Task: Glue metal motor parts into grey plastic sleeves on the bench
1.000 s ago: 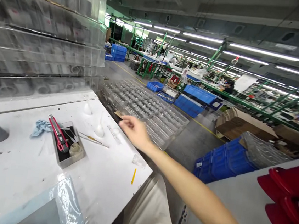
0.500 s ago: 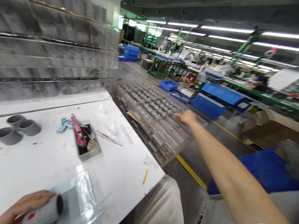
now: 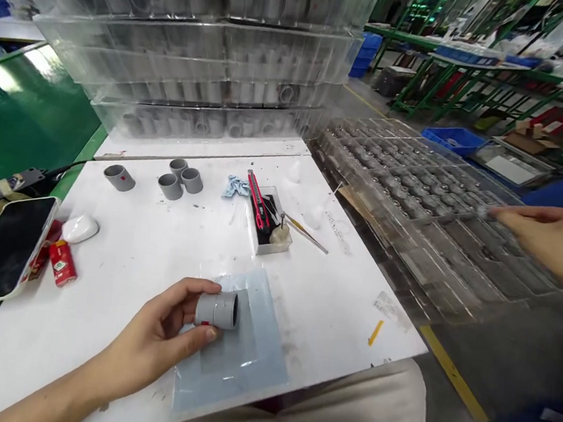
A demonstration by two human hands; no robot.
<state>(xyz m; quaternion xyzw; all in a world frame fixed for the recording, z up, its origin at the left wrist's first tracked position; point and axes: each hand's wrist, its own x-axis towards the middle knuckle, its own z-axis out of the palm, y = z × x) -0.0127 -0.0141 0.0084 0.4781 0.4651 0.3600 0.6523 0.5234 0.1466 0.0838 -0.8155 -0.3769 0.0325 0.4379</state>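
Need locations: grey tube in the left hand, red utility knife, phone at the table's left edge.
Grey plastic tube [image 3: 215, 310]: head view, on its outer wall.
Red utility knife [image 3: 257, 200]: head view, on its handle.
Smartphone [image 3: 3, 252]: head view, on its dark screen.

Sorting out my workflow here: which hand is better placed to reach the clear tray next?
Probably the right hand: it is already out over the clear plastic tray, while the left hand is farther away, gripping a grey pipe coupling.

A clear plastic tray [image 3: 442, 214] lies under the right hand [image 3: 544, 242]; a tool box [image 3: 268, 220] blocks its way to 3 gray pipes [image 3: 170, 186].
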